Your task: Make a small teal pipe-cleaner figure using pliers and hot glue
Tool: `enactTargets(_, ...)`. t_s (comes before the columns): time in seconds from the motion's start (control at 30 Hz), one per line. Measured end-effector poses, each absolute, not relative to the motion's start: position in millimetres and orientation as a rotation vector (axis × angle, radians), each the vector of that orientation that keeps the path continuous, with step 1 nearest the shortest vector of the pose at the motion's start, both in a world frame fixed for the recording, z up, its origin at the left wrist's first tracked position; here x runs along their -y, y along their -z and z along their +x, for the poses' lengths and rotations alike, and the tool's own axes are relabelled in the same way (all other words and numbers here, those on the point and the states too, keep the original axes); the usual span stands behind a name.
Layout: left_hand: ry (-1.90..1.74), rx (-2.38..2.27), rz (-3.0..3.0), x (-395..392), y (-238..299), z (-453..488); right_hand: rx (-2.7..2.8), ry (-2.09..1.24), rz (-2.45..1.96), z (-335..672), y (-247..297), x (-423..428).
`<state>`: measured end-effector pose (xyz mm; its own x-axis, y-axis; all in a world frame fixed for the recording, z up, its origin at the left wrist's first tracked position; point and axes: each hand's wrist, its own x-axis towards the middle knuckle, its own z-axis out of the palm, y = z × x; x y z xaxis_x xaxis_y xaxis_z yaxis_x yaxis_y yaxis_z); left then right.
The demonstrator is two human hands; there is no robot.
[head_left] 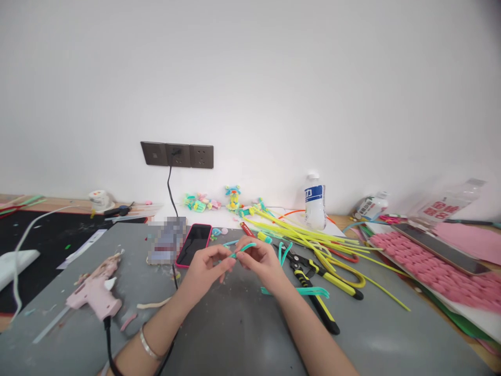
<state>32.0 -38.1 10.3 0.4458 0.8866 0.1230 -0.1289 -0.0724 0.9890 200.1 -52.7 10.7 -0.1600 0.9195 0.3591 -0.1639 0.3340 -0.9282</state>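
Over the middle of the grey mat, my left hand (207, 269) and my right hand (262, 261) meet fingertip to fingertip. Both pinch a thin teal strip (247, 247), which bends up in a small curve over the right fingers. Other teal strips (313, 292) lie bent on the mat by my right forearm, and one more teal loop (285, 253) stands just right of my right hand. Yellow-and-black pliers (309, 277) rest with spread handles to the right. My fingers partly hide the held strip.
A pink glue gun (94, 297) with a black cord lies left. Two phones, one a pink-edged phone (194, 244), lie behind my left hand. Long yellow strips (313, 235), a white bottle (314, 201) and small colourful figures (233, 197) are at the back. Pink knitted material (434, 271) sits right.
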Motion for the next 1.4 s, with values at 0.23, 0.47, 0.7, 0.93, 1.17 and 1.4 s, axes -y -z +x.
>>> enactTargets(0.23,-0.917,-0.625,0.825,41.2,-8.3,37.4,1.547,-0.599,-0.758,191.4,-9.0,60.0)
enactTargets(0.47,-0.943,-0.670,0.705,40.4,-6.3,38.9,1.644,-0.428,-0.732,191.3,-6.1,60.1)
enactTargets(0.7,-0.942,-0.711,0.861,37.9,-10.4,34.8,1.726,-0.485,-0.768,200.6,-10.2,60.2)
enactTargets(0.93,-0.886,-0.666,1.024,40.3,-13.3,34.8,1.535,-0.801,-0.672,208.3,-12.3,55.6)
enactTargets(1.17,-0.751,-0.633,1.171,41.7,-12.2,31.2,1.569,-1.064,-0.618,216.2,-11.7,55.2)
enactTargets(1.4,-0.485,-0.575,1.332,41.5,-9.7,24.1,1.620,-1.521,-0.538,221.5,-21.1,60.6)
